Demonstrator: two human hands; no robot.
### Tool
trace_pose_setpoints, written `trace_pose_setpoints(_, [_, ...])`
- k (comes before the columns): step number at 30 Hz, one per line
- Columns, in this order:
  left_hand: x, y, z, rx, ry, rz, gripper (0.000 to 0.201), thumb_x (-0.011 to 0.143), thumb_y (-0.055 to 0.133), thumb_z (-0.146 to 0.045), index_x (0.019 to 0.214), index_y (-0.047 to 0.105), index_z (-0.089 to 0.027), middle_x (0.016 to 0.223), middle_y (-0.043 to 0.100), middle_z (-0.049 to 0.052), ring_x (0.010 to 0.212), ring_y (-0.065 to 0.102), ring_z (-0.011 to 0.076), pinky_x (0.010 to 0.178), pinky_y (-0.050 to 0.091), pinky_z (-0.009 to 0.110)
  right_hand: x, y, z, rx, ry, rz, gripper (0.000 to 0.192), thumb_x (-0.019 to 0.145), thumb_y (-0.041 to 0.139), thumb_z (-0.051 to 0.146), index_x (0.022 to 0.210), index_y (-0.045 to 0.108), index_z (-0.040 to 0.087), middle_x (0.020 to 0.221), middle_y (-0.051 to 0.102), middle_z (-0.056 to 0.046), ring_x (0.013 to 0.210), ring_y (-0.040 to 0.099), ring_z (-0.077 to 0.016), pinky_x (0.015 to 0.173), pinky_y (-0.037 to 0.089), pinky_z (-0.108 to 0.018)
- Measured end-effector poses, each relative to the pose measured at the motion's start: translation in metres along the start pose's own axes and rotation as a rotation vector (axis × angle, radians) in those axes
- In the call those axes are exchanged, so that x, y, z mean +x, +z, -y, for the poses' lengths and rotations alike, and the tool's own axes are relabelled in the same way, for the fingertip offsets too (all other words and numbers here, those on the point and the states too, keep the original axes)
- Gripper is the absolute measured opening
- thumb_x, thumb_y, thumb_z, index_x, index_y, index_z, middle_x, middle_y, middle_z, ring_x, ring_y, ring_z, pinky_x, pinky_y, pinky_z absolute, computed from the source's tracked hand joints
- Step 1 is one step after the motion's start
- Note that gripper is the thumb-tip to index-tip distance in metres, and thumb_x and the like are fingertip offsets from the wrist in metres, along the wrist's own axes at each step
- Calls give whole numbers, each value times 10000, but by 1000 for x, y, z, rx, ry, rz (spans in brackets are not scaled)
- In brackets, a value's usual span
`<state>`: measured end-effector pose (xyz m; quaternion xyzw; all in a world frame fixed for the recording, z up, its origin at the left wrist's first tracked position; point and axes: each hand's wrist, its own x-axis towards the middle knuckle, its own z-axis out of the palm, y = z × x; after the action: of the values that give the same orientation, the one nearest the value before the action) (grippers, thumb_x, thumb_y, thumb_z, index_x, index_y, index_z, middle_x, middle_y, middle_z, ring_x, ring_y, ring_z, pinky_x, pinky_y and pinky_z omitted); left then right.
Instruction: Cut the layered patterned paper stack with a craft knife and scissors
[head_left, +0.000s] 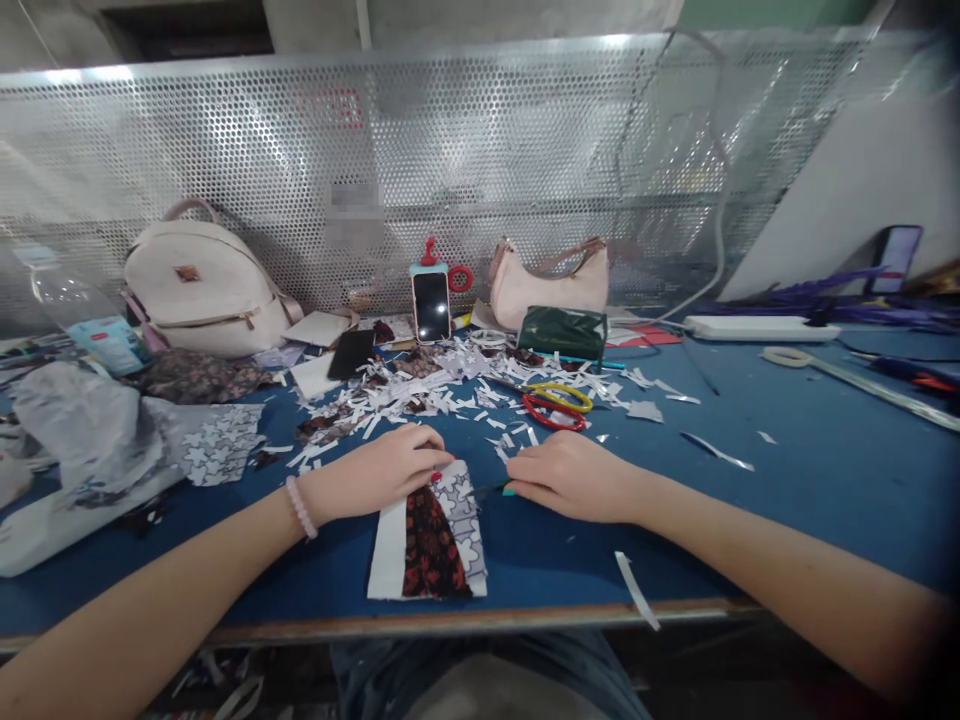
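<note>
Blue table (810, 470) is carrying the lot, its near edge running just below a stack of patterned strips (429, 535) (white, dark red floral and grey-white print, overlapping) that is lying close to that edge, with bare blue surface stretching to the right. White backpack (199, 285) is leaning on the perforated metal screen at the back left; pink handbag (547, 283) is standing at back centre. Left hand (386, 472) is lying flat with fingers loosely curled, pressing down on the strips' upper end. Right hand (570, 477) is resting just right of the strips, fingers closing around a thin dark tool with a teal tip (496, 489), most of it hidden in the hand, so its kind cannot be told. Scissors (553, 404) with red and yellow handles are lying beyond the right hand, among scattered paper scraps (420, 390). Phone (432, 305) is standing upright behind the scraps.
</note>
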<state>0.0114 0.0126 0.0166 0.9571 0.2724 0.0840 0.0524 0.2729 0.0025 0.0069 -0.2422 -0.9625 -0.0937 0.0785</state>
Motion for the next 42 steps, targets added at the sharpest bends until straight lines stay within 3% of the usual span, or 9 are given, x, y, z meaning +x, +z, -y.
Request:
trace_pose_setpoints(5, [-1, -1, -2, -4, 9, -4, 274, 926, 432, -181, 1168, 560, -171, 1128, 547, 102, 1032, 523, 205, 912, 437, 350, 4, 4, 7, -34, 1, 28, 337, 961, 318, 326, 735, 521, 182, 601, 587, 3, 490, 485, -110, 487, 181, -270])
trace_pose_setpoints(17, [0, 1, 1, 1, 16, 11, 280, 923, 427, -165, 1169, 558, -154, 1112, 537, 106, 1011, 518, 205, 901, 438, 344, -1, 3, 5, -104, -111, -31, 448, 988, 187, 321, 708, 506, 177, 570, 568, -1, 451, 454, -103, 477, 161, -287])
trace_pose_setpoints(34, [1, -1, -1, 15, 17, 4, 282, 930, 414, -178, 1165, 570, -175, 1107, 556, 100, 1000, 530, 198, 873, 431, 322, 3, 5, 12, -102, -52, -7, 394, 977, 265, 329, 714, 514, 174, 563, 579, 0, 450, 455, -102, 483, 155, -282])
trace_pose_setpoints(42, [-1, 0, -5, 112, -87, -38, 244, 921, 438, -198, 1094, 610, -182, 1054, 593, 70, 942, 547, 207, 822, 399, 352, 3, 5, 13, -109, -39, -4, 400, 972, 268, 327, 708, 525, 171, 559, 576, -2, 456, 472, -108, 489, 166, -288])
